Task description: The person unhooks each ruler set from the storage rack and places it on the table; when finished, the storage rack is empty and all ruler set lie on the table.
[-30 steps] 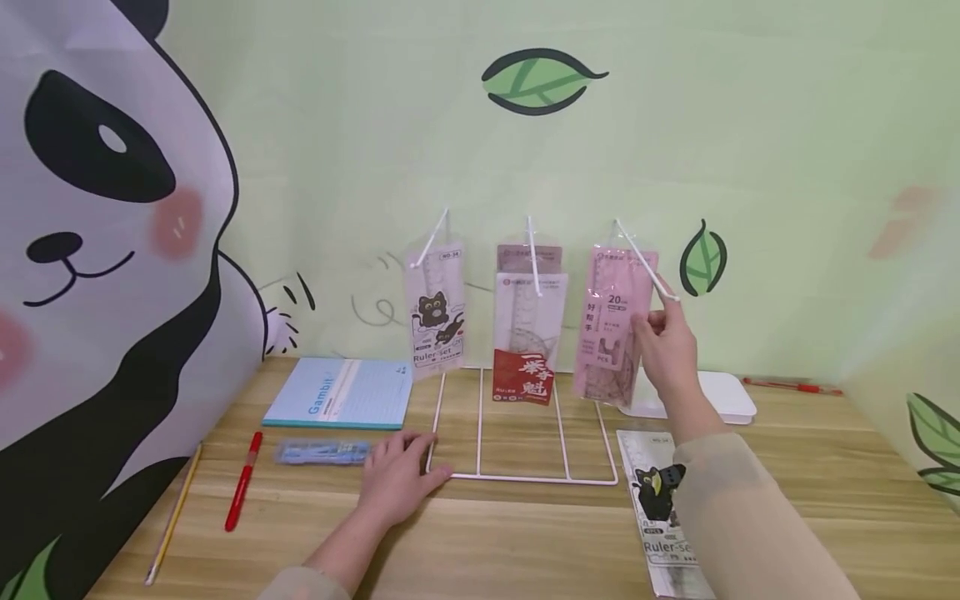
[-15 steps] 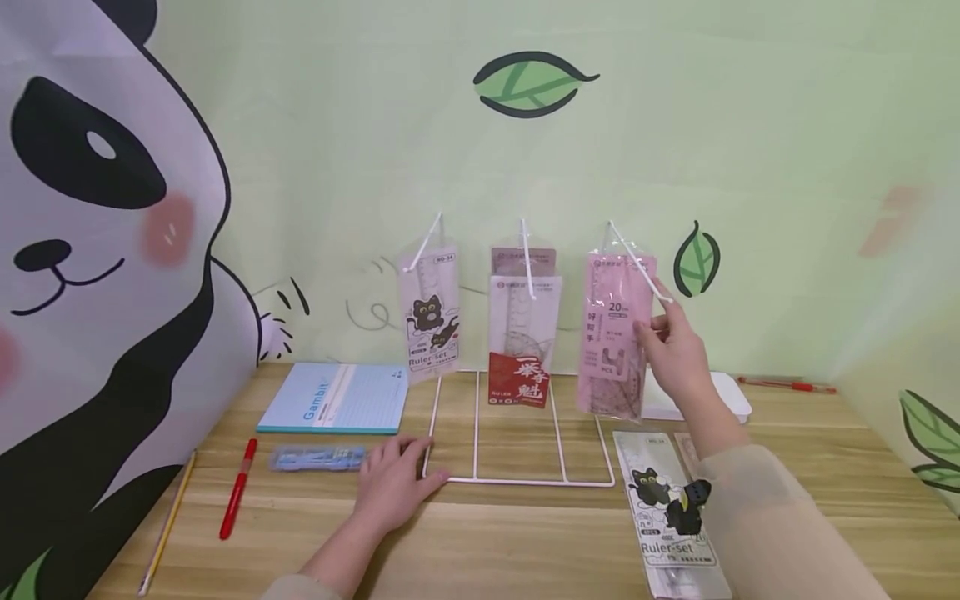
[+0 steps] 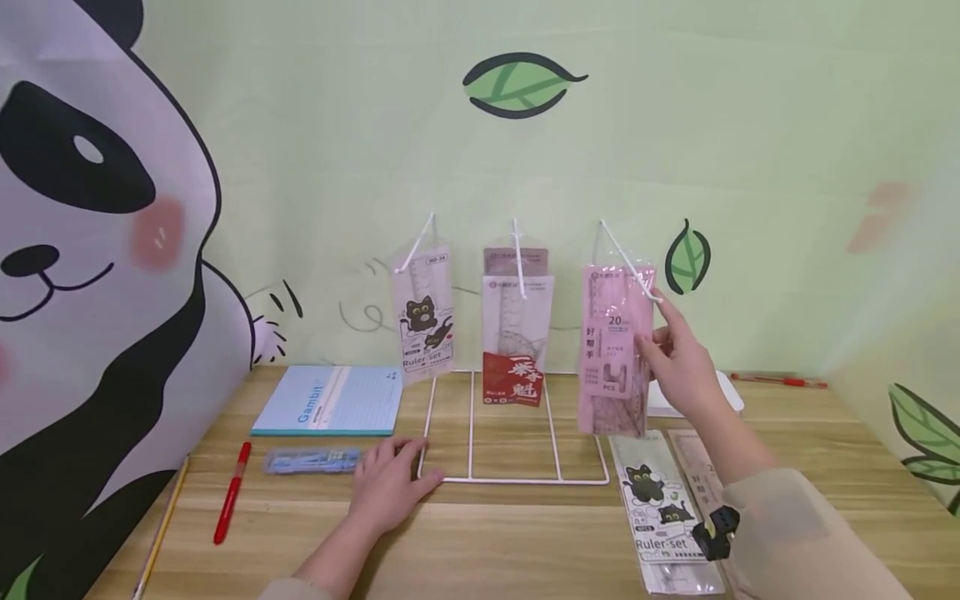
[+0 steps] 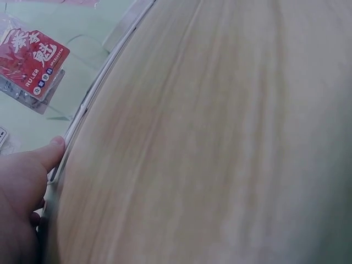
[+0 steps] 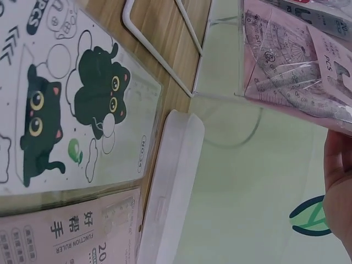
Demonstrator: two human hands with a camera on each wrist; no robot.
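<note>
My right hand (image 3: 681,367) pinches the right edge of a pink ruler set pack (image 3: 613,333), thumb in front. The pack hangs near the front end of the right white hook (image 3: 624,250). In the right wrist view, clear rulers and a protractor (image 5: 291,52) show inside it. At the front left corner of the white wire rack (image 3: 517,480), my left hand (image 3: 386,487) holds the frame, thumb along the wire. A white and red ruler set (image 3: 517,333) hangs in the middle before another pack, and a cat-printed ruler set (image 3: 426,325) hangs at left.
Right of the rack lie a cat-printed ruler pack (image 3: 660,517) and a pink one (image 3: 693,462). A white box (image 3: 731,398) and a red pen (image 3: 780,380) are behind. Left are a blue notebook (image 3: 326,400), blue pencil-case-like pack (image 3: 311,461), red pen (image 3: 232,493) and pencil (image 3: 161,529).
My right hand has drawn the pink ruler set pack forward along its hook, closer to the hook's tip and lower in view. My left hand stays on the rack corner. The head view has shifted slightly.
</note>
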